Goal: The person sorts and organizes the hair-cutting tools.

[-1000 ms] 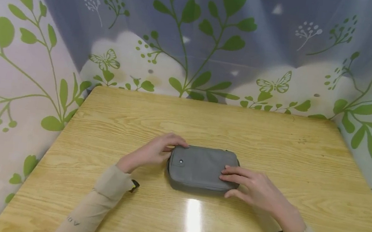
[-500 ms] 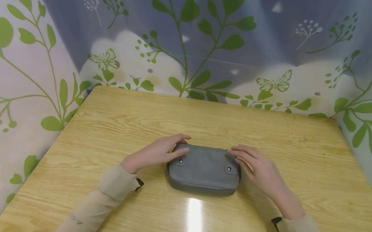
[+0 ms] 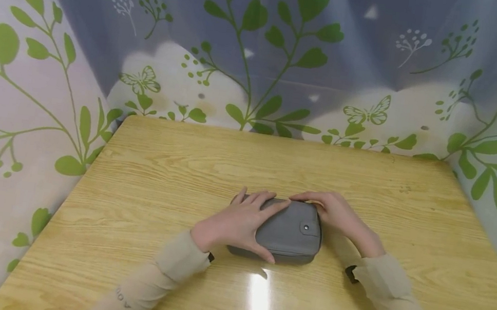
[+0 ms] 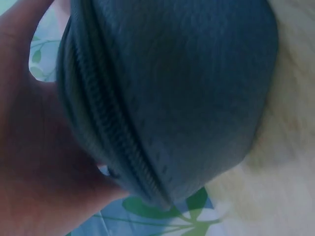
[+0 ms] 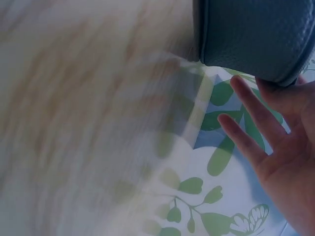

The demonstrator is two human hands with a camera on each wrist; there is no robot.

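Note:
A grey zip pouch (image 3: 287,237) lies flat on the wooden table, a snap tab showing at its right end. My left hand (image 3: 240,224) grips it from above, thumb over the near edge and fingers spread to the far edge. At the far right corner, my right hand (image 3: 339,215) pinches along the zip; its fingertips hide any pull. Beside the left palm in the left wrist view, the zip (image 4: 115,125) looks closed along the visible stretch. In the right wrist view, two fingers stretch out loosely below the pouch's end (image 5: 253,39).
The wooden table (image 3: 174,151) reaches back to a leaf-patterned curtain (image 3: 284,51). Similar patterned cloth hangs at the left and right sides. A bright light reflection (image 3: 260,301) lies on the tabletop in front of the pouch.
My left hand has slid right, from the pouch's left end to across its top. My right hand has gone from the top's right side to the far right corner. The pouch stays put.

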